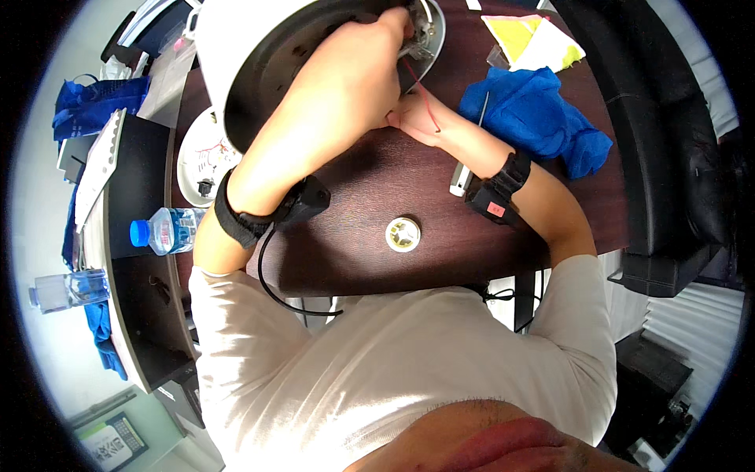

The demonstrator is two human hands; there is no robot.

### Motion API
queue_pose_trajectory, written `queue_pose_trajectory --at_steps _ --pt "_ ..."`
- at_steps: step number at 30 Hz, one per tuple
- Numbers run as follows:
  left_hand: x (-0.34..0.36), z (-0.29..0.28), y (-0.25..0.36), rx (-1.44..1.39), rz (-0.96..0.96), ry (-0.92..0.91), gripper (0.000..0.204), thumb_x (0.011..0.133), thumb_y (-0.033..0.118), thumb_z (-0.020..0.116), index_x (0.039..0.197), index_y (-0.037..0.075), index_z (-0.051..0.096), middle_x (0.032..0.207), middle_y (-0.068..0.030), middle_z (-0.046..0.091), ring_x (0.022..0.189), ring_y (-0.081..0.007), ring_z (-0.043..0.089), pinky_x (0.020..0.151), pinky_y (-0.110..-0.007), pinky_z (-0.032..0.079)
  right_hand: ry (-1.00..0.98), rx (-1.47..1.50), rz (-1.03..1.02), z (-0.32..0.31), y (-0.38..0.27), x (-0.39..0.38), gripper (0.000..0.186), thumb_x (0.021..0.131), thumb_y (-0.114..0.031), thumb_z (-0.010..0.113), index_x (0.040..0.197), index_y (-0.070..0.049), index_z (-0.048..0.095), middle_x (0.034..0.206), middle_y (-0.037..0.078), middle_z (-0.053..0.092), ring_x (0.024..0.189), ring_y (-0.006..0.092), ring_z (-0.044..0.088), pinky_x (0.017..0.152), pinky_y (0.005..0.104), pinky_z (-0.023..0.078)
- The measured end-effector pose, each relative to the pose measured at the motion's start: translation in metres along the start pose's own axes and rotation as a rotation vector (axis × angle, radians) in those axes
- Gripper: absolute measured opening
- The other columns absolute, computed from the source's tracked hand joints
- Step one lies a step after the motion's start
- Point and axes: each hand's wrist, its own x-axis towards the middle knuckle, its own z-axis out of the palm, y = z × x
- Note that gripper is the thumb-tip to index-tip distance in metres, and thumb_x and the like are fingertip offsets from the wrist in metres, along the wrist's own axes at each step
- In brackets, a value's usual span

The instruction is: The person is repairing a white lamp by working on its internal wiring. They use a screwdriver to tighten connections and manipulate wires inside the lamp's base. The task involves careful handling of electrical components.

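A large white round appliance housing (216, 47) with a dark hollow inside lies tipped on the table at the far side. My left hand (366, 75) reaches across its opening, with fingers bent at metal parts and wiring (427, 33) by the rim; what they pinch cannot be made out. Below it, my right hand (413, 119) is close to the rim, its fingers mostly hidden behind the left hand. A thin red wire (425, 98) hangs from the wiring over my right hand. Beneath my right forearm lies a pale-handled tool (462, 179) with a thin metal shaft.
A small tape roll (403, 234) sits mid-table. On the left are a white round part with wires (206, 161) and a water bottle (169, 230). At right lie a blue cloth (535, 118) and a yellow-white cloth (535, 43), beside a black chair (668, 157).
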Motion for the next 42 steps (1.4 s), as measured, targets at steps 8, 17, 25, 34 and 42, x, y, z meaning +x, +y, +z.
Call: queue_pose_trajectory --at_steps 8,17,25,34,42 --pt "-0.036 -0.006 0.003 0.202 -0.021 0.013 0.030 0.081 0.002 0.053 0.110 0.002 0.054 0.091 -0.0267 0.061 0.085 -0.0416 0.059 0.074 -0.045 0.048 -0.242 -0.303 -0.250 0.018 0.011 0.037 0.046 0.092 -0.006 0.048 0.136 -0.009 0.033 0.131 0.011 0.047 0.116 0.0259 0.051 0.085 0.0408 0.050" --pt "-0.036 -0.004 -0.014 0.388 0.148 0.167 0.032 0.081 0.003 0.055 0.113 0.002 0.054 0.094 -0.0258 0.061 0.087 -0.0411 0.059 0.076 -0.044 0.048 -0.215 -0.325 -0.451 0.018 0.000 0.067 0.038 0.089 -0.003 0.055 0.124 -0.010 0.047 0.120 0.007 0.054 0.104 0.0182 0.056 0.077 0.0306 0.051" --pt "-0.021 -0.003 -0.017 0.511 0.341 0.225 0.037 0.081 0.005 0.058 0.118 0.005 0.053 0.101 -0.0236 0.060 0.092 -0.0403 0.058 0.080 -0.042 0.047 -0.183 -0.122 -0.463 0.007 -0.004 0.078 0.044 0.089 -0.005 0.056 0.131 -0.008 0.041 0.122 0.010 0.055 0.109 0.0222 0.055 0.078 0.0360 0.055" --pt "-0.014 -0.004 -0.020 0.112 0.056 0.131 0.028 0.085 0.007 0.058 0.113 0.006 0.054 0.088 -0.0194 0.064 0.082 -0.0354 0.063 0.073 -0.037 0.049 -0.058 -0.225 -0.343 0.000 -0.017 0.071 0.047 0.083 -0.003 0.063 0.127 -0.012 0.049 0.121 0.007 0.057 0.109 0.0232 0.057 0.081 0.0414 0.055" --pt "-0.002 -0.008 -0.030 -0.220 0.013 0.066 0.032 0.087 0.007 0.056 0.118 0.004 0.049 0.083 -0.0131 0.068 0.076 -0.0187 0.067 0.062 -0.030 0.050 -0.069 -0.349 -0.104 0.003 -0.040 0.017 0.042 0.087 -0.005 0.057 0.127 -0.005 0.045 0.120 0.010 0.055 0.109 0.0205 0.055 0.082 0.0355 0.053"
